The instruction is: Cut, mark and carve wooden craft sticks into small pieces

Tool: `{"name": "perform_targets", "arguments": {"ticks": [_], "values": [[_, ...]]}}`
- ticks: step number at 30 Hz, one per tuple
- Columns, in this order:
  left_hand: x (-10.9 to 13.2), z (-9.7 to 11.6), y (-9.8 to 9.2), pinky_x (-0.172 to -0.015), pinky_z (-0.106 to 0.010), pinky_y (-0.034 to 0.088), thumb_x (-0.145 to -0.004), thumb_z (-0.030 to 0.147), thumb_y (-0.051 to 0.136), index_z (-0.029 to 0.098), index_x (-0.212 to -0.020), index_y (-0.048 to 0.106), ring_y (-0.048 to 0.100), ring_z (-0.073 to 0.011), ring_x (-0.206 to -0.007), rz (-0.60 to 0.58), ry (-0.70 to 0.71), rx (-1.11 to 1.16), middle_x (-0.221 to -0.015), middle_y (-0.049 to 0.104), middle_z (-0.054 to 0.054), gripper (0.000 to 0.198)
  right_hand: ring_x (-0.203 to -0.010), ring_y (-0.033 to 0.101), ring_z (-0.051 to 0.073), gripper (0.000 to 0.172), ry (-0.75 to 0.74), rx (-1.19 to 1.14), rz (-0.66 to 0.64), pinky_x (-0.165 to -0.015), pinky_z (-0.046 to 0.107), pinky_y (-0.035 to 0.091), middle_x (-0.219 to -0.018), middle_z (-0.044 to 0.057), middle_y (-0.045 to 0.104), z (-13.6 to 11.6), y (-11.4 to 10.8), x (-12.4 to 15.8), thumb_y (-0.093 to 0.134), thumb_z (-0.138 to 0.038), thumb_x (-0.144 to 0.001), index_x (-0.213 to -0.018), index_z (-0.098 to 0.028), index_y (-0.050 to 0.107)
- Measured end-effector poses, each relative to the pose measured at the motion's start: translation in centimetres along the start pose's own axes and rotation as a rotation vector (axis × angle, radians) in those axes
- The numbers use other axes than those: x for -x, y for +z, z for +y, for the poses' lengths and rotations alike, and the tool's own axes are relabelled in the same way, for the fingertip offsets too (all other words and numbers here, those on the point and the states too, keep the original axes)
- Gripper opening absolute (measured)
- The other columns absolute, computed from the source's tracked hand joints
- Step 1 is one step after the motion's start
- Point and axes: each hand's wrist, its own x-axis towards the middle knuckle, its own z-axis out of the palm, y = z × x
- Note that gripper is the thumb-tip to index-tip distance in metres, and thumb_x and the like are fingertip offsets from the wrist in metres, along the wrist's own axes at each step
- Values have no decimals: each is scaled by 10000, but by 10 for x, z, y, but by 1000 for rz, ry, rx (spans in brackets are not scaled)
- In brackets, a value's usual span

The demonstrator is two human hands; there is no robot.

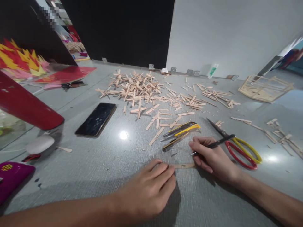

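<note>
My left hand is closed on one end of a wooden craft stick, holding it on the grey table. Dark pen marks show on the middle of the stick. A black pen is pinched in my right hand, its tip a little above the stick's right end. Just beyond the hands lie a yellow utility knife and a narrow tan-and-black piece. Scissors with one red and one yellow handle lie to the right of my right hand.
A large pile of craft sticks spreads across the back. A phone lies to the left, near a red cylinder and a white mouse-like object. A small stick frame stands at the right; a glue bottle is by the wall.
</note>
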Motion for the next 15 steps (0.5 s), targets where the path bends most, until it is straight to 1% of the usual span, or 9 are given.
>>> {"name": "perform_targets", "arguments": {"ticks": [3,5,7,9,11,12,15], "values": [[2,-3,0,-921,-399,544,-1042,50,442,96,-1076,681,659,-217,-889,-15,-115,161,-1000,757,-97,246,-267,284,11,476,6,-51,8,-307,153,132,-431,-48,575,-1,0,-1,725,-505,-876,-596,-221,466],[2,-4,0,-925,-384,534,-1055,56,442,142,-1061,659,631,-198,-884,-3,-219,226,-958,716,-59,234,-272,280,10,486,1,-65,8,-315,155,114,-421,-54,560,-2,1,0,760,-501,-850,-589,-220,462],[2,-4,0,-909,-371,540,-1064,89,488,168,-1085,651,606,-202,-936,53,-325,208,-1004,671,-57,181,-276,275,12,494,-7,-67,13,-319,159,104,-416,-56,551,-3,2,0,774,-508,-840,-585,-219,464],[0,-4,0,-885,-387,554,-1061,146,556,171,-1179,650,583,-231,-1010,93,-378,130,-1107,638,-85,153,-277,279,15,497,-14,-61,17,-317,160,101,-423,-51,562,-4,3,1,781,-518,-839,-590,-218,472],[-1,-5,2,-883,-432,560,-1056,185,582,171,-1214,655,569,-258,-1045,61,-387,82,-1170,625,-102,175,-282,296,17,498,-21,-47,19,-317,157,114,-441,-42,581,-4,4,1,786,-521,-843,-596,-215,480],[-2,-6,3,-888,-446,560,-1056,187,580,176,-1193,666,566,-264,-1057,29,-396,87,-1181,627,-100,162,-286,303,16,502,-25,-39,22,-319,156,122,-452,-38,590,-5,5,2,782,-526,-850,-599,-213,481],[-4,-8,5,-902,-431,550,-1053,159,572,190,-1023,674,572,-249,-1068,-31,-442,171,-1150,637,-70,112,-281,300,23,471,-42,-12,25,-317,157,134,-456,-44,592,-3,6,3,736,-576,-891,-677,-206,539]]}}
